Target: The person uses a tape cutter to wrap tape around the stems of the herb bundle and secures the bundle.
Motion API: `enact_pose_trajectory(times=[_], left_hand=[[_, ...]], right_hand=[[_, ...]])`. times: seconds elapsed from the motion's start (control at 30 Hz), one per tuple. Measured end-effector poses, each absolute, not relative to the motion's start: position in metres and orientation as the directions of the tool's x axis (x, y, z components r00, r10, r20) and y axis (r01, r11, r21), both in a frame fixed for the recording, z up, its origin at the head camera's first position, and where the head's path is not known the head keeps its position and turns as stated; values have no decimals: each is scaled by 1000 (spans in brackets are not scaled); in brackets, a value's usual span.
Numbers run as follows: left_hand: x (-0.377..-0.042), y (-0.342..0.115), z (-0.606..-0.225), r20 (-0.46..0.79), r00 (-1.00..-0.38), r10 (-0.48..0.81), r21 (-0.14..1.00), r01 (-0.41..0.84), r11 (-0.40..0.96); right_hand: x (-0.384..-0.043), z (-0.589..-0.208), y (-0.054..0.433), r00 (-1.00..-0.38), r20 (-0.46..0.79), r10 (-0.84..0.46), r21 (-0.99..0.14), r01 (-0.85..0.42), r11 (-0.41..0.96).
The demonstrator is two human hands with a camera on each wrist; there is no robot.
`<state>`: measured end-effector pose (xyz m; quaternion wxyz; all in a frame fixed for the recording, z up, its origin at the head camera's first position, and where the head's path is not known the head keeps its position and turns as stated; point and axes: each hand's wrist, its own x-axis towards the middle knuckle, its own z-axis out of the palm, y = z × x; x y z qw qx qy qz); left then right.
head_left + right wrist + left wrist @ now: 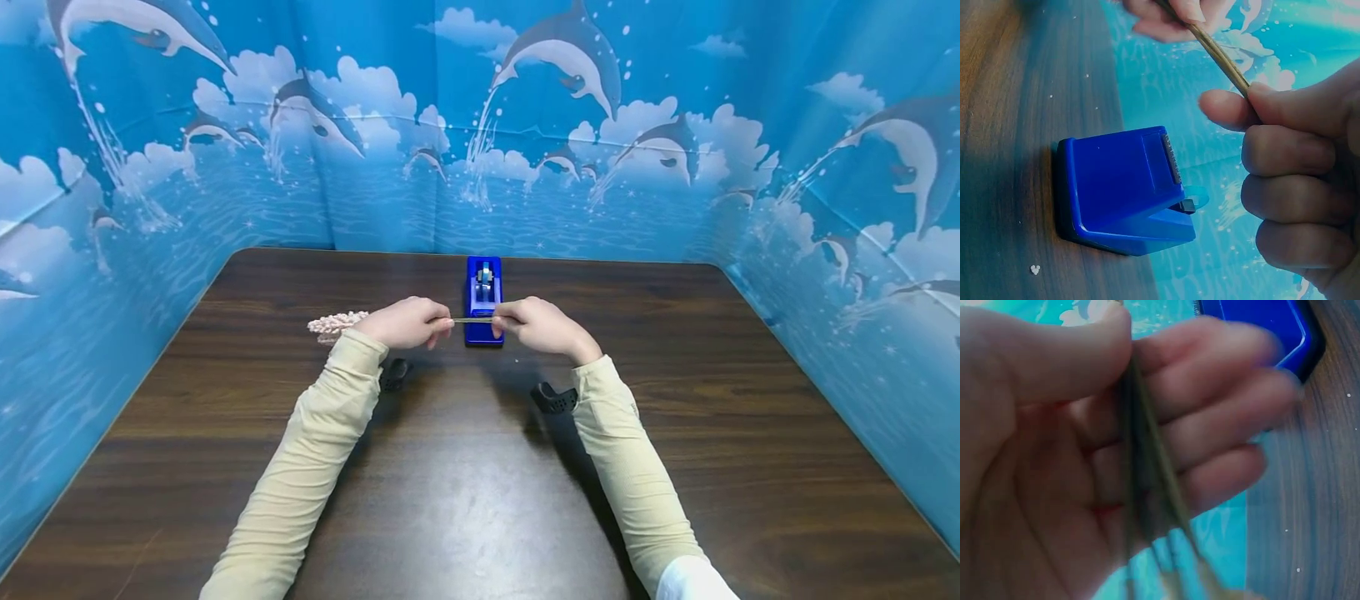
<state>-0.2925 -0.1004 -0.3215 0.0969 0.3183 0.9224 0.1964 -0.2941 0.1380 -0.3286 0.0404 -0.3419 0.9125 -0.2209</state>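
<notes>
A bunch of thin dried stems [474, 320] stretches level between the two hands. Its pale pink, grain-like heads [336, 323] stick out past the left wrist. My left hand [408, 323] pinches the stems between thumb and forefinger; in the left wrist view the other fingers [1222, 419] lie loosely behind them. The right hand [546, 327] pinches the stem ends between thumb and forefinger, its other fingers curled in. Just beneath the stems stands a blue tape dispenser [1116, 181], touched by neither hand. Its serrated cutter [1172, 159] faces sideways in the right wrist view.
Dark wood-grain table [465, 500] lies under both arms. Small white specks, one larger bit [1035, 270] among them, are scattered near the dispenser. A blue dolphin-print curtain [375, 183] hangs around the back and sides.
</notes>
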Motion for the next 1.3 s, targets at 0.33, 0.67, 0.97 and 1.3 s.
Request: enact_pose_trajectory(times=[0.33, 0.67, 0.97, 1.3], left_hand=[[-293, -97, -327, -50, -765, 642, 425, 565, 707], [-296, -96, -329, -102, -754, 648, 432, 554, 712], [-298, -96, -336, -39, -778, 627, 399, 564, 723], [-300, -83, -349, -27, -757, 652, 372, 598, 710]], right_hand=[[-300, -335, 143, -743, 34, -669, -552, -572, 607], [-306, -337, 150, -735, -79, -673, -670, -461, 582], [-315, -343, 152, -902, 122, -413, -620, -394, 678], [-312, -361, 120, -951, 206, -231, -598, -309, 740]])
